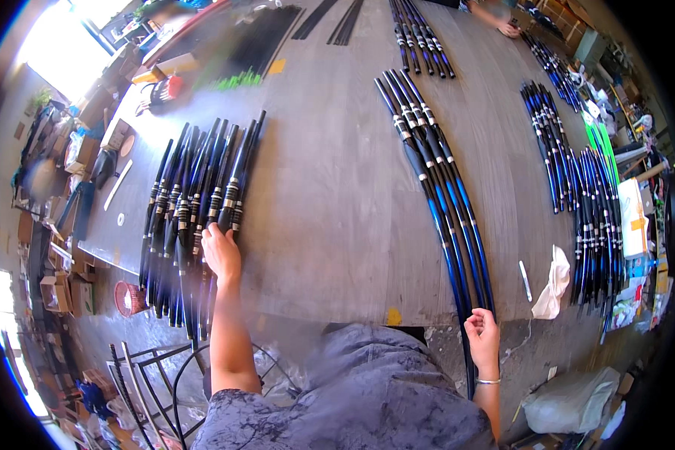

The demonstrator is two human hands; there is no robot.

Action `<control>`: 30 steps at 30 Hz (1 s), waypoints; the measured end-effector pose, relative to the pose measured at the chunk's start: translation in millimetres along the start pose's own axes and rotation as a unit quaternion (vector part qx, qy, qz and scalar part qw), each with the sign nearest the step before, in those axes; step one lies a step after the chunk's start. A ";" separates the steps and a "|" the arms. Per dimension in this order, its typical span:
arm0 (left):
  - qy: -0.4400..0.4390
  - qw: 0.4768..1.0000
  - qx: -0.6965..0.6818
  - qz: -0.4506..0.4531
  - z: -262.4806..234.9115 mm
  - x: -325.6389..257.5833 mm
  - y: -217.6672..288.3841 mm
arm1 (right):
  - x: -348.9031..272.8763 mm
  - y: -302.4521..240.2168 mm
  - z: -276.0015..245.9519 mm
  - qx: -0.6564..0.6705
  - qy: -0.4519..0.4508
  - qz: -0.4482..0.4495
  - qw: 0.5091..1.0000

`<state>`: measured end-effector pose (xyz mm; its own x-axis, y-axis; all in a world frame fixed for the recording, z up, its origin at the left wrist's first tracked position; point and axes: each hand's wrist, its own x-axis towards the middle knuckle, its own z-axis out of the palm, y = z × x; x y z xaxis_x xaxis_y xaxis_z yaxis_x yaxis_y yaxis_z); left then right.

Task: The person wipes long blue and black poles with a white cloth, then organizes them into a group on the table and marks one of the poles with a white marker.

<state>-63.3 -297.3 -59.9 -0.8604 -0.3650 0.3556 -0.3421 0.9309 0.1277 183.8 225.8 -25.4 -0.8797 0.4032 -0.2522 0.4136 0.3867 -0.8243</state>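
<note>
A bundle of black and dark blue fishing rods (178,217) with silver-banded fittings lies on the table's left part. My left hand (221,252) reaches onto the right side of that bundle, its fingers closed round a rod below the banded part. Right of the middle, several black and bright blue fishing rods (442,191) lie side by side, their near ends running past the table's front edge. Next to those near ends is my right hand (483,328), with fingers curled in; what they hold, if anything, is hidden.
A wooden-grained table (322,180) spreads before me. More rods (598,225) are piled at the right, near a white marker (525,280) and a pale cloth (553,285). Another person's hand (509,29) shows at the far right. A metal-framed chair (161,375) stands at lower left.
</note>
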 end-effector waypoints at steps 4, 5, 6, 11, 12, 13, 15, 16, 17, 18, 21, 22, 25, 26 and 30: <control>-0.013 0.998 0.059 0.019 4.1 0.8 -1.4 | -27.2 4.7 7.6 -0.203 0.103 -0.063 0.972; -0.029 0.995 0.093 0.021 1.8 -1.6 0.6 | -31.3 7.6 8.7 -0.270 0.109 -0.061 0.955; -0.026 0.992 0.116 0.029 -7.9 -3.1 9.6 | -35.2 6.1 10.0 -0.308 0.117 -0.072 0.941; -0.028 0.992 0.115 0.032 -12.9 -1.9 15.5 | -40.8 21.4 19.3 -0.381 0.118 -0.057 0.915; -0.019 0.995 0.087 0.046 -14.1 -0.8 19.6 | -40.2 25.7 20.3 -0.386 0.125 -0.063 0.912; -0.009 0.996 0.059 0.060 -15.3 0.2 25.4 | -40.3 28.6 20.2 -0.391 0.132 -0.069 0.908; 0.012 0.995 0.007 0.099 -12.7 0.9 38.1 | -42.7 29.8 20.1 -0.393 0.135 -0.076 0.907; 0.019 0.991 -0.021 0.130 -12.4 0.2 48.5 | -43.8 29.2 20.4 -0.383 0.140 -0.077 0.910; 0.026 0.985 -0.048 0.162 -12.2 -1.0 62.3 | -44.6 27.7 20.4 -0.374 0.145 -0.077 0.913; 0.014 0.981 -0.091 0.172 -8.3 -3.4 78.1 | -46.9 19.5 18.1 -0.364 0.153 -0.089 0.914; -0.005 0.957 -0.195 0.216 -10.3 -14.0 131.0 | -54.1 13.5 13.3 -0.288 0.169 -0.055 0.941; -0.028 0.946 -0.238 0.216 -10.2 -19.0 147.3 | -56.0 1.4 9.7 -0.296 0.161 -0.054 0.940; -0.109 0.902 -0.363 0.207 4.6 -31.1 188.3 | -57.6 -4.2 0.9 -0.263 0.132 -0.068 0.953; -0.186 0.872 -0.420 0.168 9.0 -35.2 202.1 | -57.6 3.3 -1.8 -0.263 0.132 -0.118 0.948; -0.472 0.585 -0.656 -0.069 11.5 -46.4 268.1 | -69.7 3.9 -12.6 0.063 -0.026 0.059 0.996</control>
<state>-119.5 -31.0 -52.8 -0.8958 0.2954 -0.3320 -0.3812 -0.1268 0.9158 249.8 209.7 -4.6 -0.8389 0.3948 -0.3747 0.4853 0.2308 -0.8433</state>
